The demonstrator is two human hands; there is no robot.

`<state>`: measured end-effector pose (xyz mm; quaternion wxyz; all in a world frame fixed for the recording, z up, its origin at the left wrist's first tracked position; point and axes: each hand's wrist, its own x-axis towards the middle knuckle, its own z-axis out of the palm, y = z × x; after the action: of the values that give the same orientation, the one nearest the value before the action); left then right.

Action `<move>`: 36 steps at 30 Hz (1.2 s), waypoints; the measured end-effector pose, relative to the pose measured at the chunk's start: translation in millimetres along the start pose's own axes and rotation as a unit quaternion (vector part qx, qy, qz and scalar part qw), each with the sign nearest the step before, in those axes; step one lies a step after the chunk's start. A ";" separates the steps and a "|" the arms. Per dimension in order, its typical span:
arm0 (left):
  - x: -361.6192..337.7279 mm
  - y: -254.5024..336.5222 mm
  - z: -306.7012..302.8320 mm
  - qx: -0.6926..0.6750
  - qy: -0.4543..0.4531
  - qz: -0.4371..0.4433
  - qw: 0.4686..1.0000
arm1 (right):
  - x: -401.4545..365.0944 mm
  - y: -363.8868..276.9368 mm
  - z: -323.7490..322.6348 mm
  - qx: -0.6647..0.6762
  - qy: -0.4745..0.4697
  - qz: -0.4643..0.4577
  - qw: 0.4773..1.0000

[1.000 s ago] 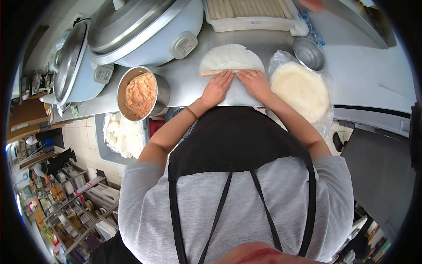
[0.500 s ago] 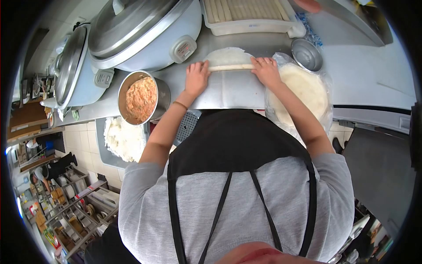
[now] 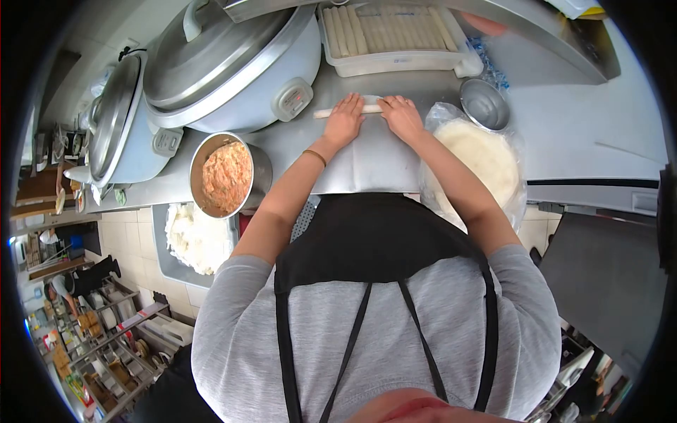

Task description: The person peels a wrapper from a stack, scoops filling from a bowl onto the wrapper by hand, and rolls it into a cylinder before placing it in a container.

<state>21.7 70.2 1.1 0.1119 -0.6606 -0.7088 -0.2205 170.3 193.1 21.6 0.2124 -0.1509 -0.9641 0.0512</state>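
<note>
A long, thin pale spring roll (image 3: 371, 108) lies crosswise on the steel counter, with a small part of its wrapper (image 3: 372, 99) showing beyond it. Both my left hand (image 3: 344, 120) and my right hand (image 3: 400, 116) are closed over it, fingers forward and thumbs toward the middle. Its left end sticks out past my left hand; my right hand hides the other end. Close to my right forearm, a stack of round wrappers (image 3: 479, 155) sits in clear plastic. To the left stands a metal pot (image 3: 261, 173) of orange, shredded-looking filling (image 3: 226, 176).
A white plastic tray (image 3: 402, 65) of several finished rolls is at the back. Beside it are a small metal bowl (image 3: 485, 104) and a leaning metal sheet (image 3: 557, 42). Two large lidded cookers (image 3: 247, 92) fill the left. A grey tub (image 3: 163, 243) with white food sits lower.
My hands have come closer together along the roll, from its ends toward its middle. Most of the flat wrapper beyond it has been rolled up. The view has shifted slightly.
</note>
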 end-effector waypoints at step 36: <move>-72.9 43.3 -42.7 -0.157 0.013 -0.031 0.987 | -37.3 187.1 -142.5 0.191 -0.164 0.460 0.852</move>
<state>66.2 -12.8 13.0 0.0095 -0.6445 -0.6843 -0.3409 313.5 364.0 105.4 0.0276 -0.5227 -0.7770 0.3497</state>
